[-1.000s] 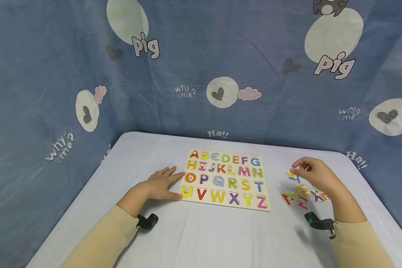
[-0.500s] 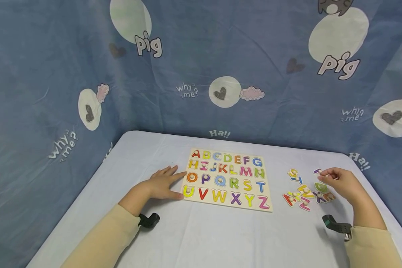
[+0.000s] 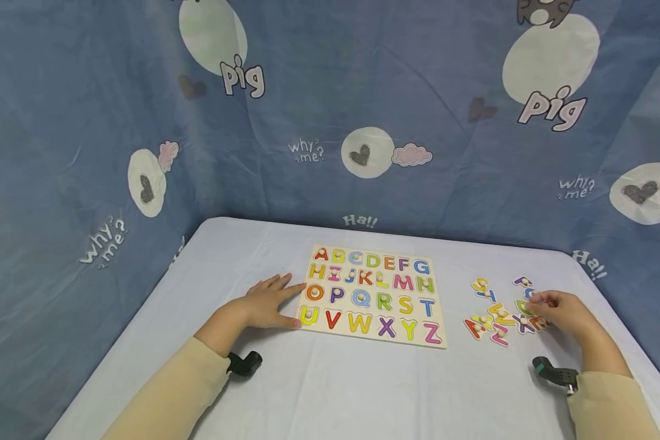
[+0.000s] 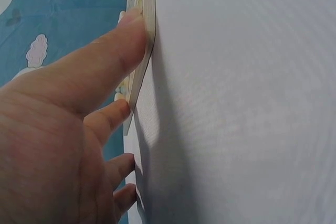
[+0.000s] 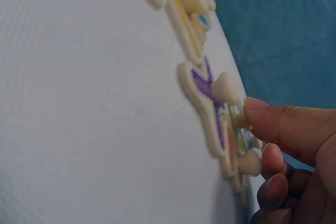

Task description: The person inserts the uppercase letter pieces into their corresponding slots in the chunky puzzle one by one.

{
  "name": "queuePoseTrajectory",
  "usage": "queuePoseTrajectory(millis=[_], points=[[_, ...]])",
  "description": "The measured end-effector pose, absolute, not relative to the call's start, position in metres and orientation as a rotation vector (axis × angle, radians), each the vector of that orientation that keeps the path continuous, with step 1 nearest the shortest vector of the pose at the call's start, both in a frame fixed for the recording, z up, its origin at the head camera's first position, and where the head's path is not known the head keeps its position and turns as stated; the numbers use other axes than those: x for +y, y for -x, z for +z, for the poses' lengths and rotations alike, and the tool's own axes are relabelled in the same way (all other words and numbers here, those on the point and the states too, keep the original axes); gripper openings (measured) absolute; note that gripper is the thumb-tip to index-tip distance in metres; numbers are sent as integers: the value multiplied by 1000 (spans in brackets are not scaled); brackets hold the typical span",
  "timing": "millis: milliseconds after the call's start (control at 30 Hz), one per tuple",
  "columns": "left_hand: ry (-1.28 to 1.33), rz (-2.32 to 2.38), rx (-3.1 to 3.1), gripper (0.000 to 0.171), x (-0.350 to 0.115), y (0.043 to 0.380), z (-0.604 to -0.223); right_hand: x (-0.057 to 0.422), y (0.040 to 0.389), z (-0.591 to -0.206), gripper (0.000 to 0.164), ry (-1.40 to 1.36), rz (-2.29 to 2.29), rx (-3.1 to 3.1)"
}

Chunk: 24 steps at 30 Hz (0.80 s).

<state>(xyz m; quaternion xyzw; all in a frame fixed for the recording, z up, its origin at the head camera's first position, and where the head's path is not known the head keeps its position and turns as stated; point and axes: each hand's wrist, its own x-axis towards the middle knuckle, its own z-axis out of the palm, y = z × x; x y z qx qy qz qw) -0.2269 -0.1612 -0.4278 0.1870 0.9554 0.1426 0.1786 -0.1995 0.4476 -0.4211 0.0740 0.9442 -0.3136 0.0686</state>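
Note:
A wooden alphabet puzzle board (image 3: 345, 308) lies on the table, with knobbed letters in some of its slots. My left hand (image 3: 264, 305) rests at the board's left side, fingers spread, thumb and forefinger on its edge; in the left wrist view the thumb (image 4: 118, 45) presses its rim. My right hand (image 3: 563, 311) is over the loose letters at the right, its thumb (image 5: 268, 114) against the knob of a green letter piece (image 3: 522, 307). The forefinger is mostly hidden behind the thumb in the right wrist view. A purple X piece (image 5: 202, 85) lies right beside it.
Several other loose letters lie by the green one, among them a red piece (image 3: 474, 330), a pink piece (image 3: 499, 335), a yellow W-like piece (image 3: 503, 315) and a small purple piece (image 3: 522, 282). A printed blue cloth (image 3: 308, 91) hangs behind the white table (image 3: 363, 391).
My right hand has moved from near the blue and yellow letters to the right, to the purple piece, then down to the green piece. The purple piece lies on the table. My left hand stays put.

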Motion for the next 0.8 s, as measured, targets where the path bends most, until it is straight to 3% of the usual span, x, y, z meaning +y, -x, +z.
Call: queuePoseTrajectory(millis=[533, 800], points=[[-533, 407, 2709, 93, -162, 227, -429, 450, 207, -433, 31, -277, -933, 2813], [-532, 404, 2713, 93, -162, 228, -430, 445, 208, -420, 39, -310, -952, 2743]])
